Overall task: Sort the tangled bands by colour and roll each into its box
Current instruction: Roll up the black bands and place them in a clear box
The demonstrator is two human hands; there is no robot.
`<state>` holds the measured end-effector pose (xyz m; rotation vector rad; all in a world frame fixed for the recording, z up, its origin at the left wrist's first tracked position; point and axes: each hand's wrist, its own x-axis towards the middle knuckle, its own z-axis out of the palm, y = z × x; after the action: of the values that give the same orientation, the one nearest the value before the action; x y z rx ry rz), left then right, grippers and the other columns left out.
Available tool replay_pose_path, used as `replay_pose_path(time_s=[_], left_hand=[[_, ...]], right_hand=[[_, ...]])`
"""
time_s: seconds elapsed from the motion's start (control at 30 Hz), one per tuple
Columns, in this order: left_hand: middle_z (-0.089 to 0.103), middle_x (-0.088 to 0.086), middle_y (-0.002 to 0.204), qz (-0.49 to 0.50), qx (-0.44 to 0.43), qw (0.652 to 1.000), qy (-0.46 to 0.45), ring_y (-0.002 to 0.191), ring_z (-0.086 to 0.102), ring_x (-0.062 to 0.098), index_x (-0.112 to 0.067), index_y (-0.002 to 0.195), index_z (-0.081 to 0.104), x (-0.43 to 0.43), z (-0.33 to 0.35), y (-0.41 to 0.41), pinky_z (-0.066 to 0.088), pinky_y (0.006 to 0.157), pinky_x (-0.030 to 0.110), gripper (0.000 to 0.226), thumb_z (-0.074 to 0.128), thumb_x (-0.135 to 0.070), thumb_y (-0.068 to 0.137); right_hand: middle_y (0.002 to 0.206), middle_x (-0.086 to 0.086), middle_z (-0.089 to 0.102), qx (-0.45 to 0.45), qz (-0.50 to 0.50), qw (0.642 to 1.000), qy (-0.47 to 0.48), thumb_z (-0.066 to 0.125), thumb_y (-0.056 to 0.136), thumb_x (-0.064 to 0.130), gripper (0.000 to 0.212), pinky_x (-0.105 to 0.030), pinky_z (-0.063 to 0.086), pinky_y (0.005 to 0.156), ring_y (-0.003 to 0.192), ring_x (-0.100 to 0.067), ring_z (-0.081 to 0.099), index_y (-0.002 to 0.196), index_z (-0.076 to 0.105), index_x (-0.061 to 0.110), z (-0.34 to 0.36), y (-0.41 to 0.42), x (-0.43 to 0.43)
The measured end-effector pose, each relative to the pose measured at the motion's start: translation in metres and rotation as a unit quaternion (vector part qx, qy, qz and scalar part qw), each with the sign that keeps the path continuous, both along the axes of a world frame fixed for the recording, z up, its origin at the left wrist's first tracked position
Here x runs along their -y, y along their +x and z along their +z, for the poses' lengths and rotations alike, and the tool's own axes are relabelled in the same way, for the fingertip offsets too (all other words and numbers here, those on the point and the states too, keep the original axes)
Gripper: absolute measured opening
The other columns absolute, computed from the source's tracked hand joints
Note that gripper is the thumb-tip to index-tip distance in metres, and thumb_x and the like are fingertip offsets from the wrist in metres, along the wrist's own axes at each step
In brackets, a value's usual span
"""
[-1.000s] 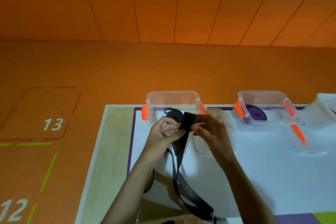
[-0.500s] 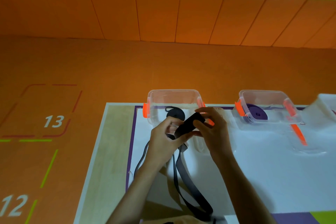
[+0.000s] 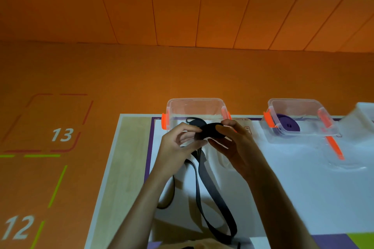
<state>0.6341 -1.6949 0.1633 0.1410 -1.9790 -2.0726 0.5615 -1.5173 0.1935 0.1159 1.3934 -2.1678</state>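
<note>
Item: black band [image 3: 210, 134], part-coiled, pinched by both left hand [image 3: 178, 145] and right hand [image 3: 238, 145], at six o'clock of the clear box [image 3: 194, 104] (a black roll [image 3: 197, 122] already lay inside). Since a second earlier the coil had tipped from upright to flat and looked thicker; its loose tail [image 3: 204, 186] trailed toward six o'clock, so rolling was judged unfinished. Purple roll [image 3: 287, 127] boxed at three o'clock.

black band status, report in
Both gripping: left hand, right hand on half-rolled black band; tail trailing onto table; clear box just behind, nothing blocking.
</note>
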Motion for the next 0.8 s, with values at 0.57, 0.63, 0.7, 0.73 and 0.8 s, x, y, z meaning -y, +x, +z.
replay_pose_path(time_s=[0.57, 0.63, 0.7, 0.73, 0.8], left_hand=[[0.080, -0.001, 0.103, 0.063, 0.021, 0.996, 0.068, 0.101, 0.078, 0.020, -0.027, 0.101, 0.080, 0.002, 0.003, -0.016, 0.063, 0.088, 0.031, 0.017, 0.084, -0.015, 0.089], [0.080, 0.003, 0.100, 0.060, 0.014, 0.994, 0.093, 0.099, 0.079, 0.023, -0.031, 0.092, 0.077, 0.002, 0.004, -0.015, 0.062, 0.082, 0.025, 0.017, 0.085, -0.016, 0.087], [0.081, 0.006, 0.101, 0.053, 0.008, 0.993, 0.105, 0.100, 0.079, 0.024, -0.030, 0.089, 0.077, 0.004, 0.002, -0.014, 0.061, 0.083, 0.024, 0.014, 0.086, -0.020, 0.087], [0.081, 0.006, 0.100, 0.048, 0.007, 0.993, 0.106, 0.099, 0.079, 0.023, -0.029, 0.089, 0.077, 0.005, 0.002, -0.014, 0.060, 0.084, 0.025, 0.011, 0.086, -0.024, 0.086], [0.081, 0.005, 0.099, 0.040, 0.007, 0.995, 0.096, 0.097, 0.079, 0.023, -0.029, 0.088, 0.077, 0.007, 0.001, -0.015, 0.061, 0.084, 0.027, 0.010, 0.086, -0.033, 0.085]], right_hand=[[0.119, -0.012, 0.077, -0.140, 0.083, 0.978, 0.130, 0.086, 0.082, 0.033, 0.042, -0.032, 0.064, 0.082, 0.103, -0.030, 0.078, 0.121, 0.076, 0.019, -0.001, -0.001, 0.018], [0.116, -0.010, 0.077, -0.160, 0.068, 0.971, 0.164, 0.088, 0.080, 0.026, 0.038, -0.032, 0.065, 0.078, 0.099, -0.029, 0.079, 0.115, 0.077, 0.018, -0.002, -0.004, 0.019], [0.111, -0.005, 0.079, -0.181, 0.069, 0.965, 0.175, 0.087, 0.080, 0.026, 0.034, -0.032, 0.065, 0.074, 0.094, -0.028, 0.080, 0.112, 0.078, 0.024, 0.000, -0.006, 0.019], [0.109, -0.003, 0.079, -0.187, 0.066, 0.965, 0.174, 0.088, 0.078, 0.028, 0.033, -0.032, 0.065, 0.072, 0.092, -0.028, 0.080, 0.110, 0.078, 0.029, 0.001, -0.007, 0.019], [0.106, -0.003, 0.079, -0.192, 0.052, 0.965, 0.172, 0.088, 0.075, 0.032, 0.034, -0.034, 0.065, 0.069, 0.089, -0.029, 0.080, 0.107, 0.077, 0.035, 0.004, -0.008, 0.019]])
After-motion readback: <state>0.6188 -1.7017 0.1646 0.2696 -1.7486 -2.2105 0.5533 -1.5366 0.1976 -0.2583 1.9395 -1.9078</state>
